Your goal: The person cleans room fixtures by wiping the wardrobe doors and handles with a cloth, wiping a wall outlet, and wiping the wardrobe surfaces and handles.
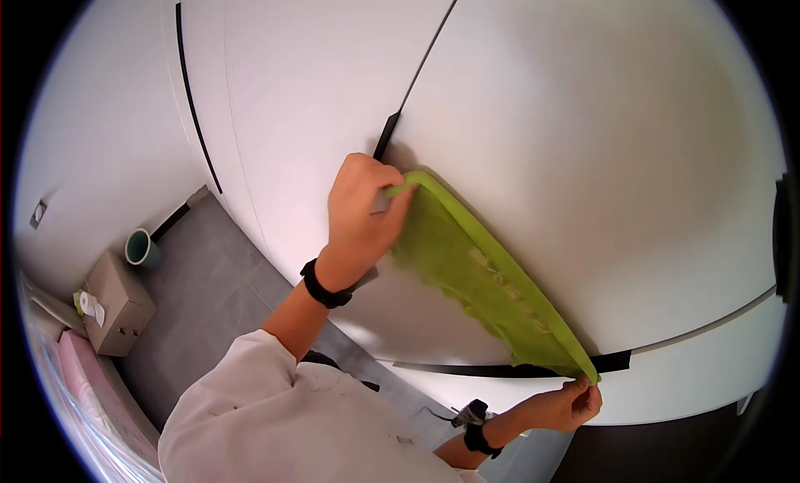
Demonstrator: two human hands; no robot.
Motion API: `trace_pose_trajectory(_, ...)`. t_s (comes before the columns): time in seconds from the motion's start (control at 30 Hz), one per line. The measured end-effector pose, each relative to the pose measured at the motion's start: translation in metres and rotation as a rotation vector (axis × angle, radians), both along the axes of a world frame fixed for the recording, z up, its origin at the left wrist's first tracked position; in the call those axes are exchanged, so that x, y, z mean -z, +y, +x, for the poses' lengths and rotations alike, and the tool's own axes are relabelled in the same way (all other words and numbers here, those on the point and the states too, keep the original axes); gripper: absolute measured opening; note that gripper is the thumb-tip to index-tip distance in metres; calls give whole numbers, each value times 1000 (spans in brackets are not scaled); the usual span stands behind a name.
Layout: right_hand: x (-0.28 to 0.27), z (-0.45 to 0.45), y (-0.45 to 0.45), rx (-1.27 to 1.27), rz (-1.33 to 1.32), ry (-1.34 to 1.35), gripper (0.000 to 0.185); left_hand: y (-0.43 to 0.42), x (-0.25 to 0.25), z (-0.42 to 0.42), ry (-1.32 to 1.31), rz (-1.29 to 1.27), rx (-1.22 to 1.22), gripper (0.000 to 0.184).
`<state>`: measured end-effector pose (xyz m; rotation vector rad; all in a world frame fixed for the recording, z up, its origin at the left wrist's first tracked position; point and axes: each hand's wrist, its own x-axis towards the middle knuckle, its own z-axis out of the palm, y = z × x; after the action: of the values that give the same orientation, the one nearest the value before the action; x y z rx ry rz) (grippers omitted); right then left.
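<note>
A lime-green cloth (467, 275) hangs stretched between my two hands in front of the white cabinet. One edge is a thick, smooth band, and pale lettering or gathers run below it. My left hand (362, 204) pinches the upper end of that band, with a small grey patch beside the thumb. At the lower end, my right hand (575, 404) grips the other corner between thumb and fingers. Both wrists wear black bands. Whether the cloth is a garment I cannot tell.
White cabinet doors (633, 150) with black handle strips (387, 135) stand close before me. On the grey floor (208, 291) at the left are a teal bin (142, 248) and a beige bedside cabinet (123, 304) carrying a paper roll. A pink-covered bed (83, 375) lies at lower left.
</note>
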<state>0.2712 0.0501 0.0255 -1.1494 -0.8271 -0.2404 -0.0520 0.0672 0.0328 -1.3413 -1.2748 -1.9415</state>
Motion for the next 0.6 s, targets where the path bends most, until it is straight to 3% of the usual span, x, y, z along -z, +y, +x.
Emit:
trace_pose_trajectory(0.07, 11, -11, 7, -83, 193, -89, 12, 3, 1, -11, -4, 23, -34, 28)
trace_pose_trajectory(0.13, 16, -33, 11, -147, 189, -97, 12, 2, 0, -27, -214, -75, 114, 27)
trace_pose_trajectory(0.2, 23, -43, 17, -120, 142, -123, 12, 3, -17, -31, -247, -88, 165, 27)
trace_pose_trajectory(0.4, 36, -43, 14, -97, 123, -103, 12, 17, -38, -45, 63, -129, 84, 26)
trace_pose_trajectory(0.6, 53, -36, 2, -84, 80, -156, 13, 15, -31, -43, 22, -177, 203, 23)
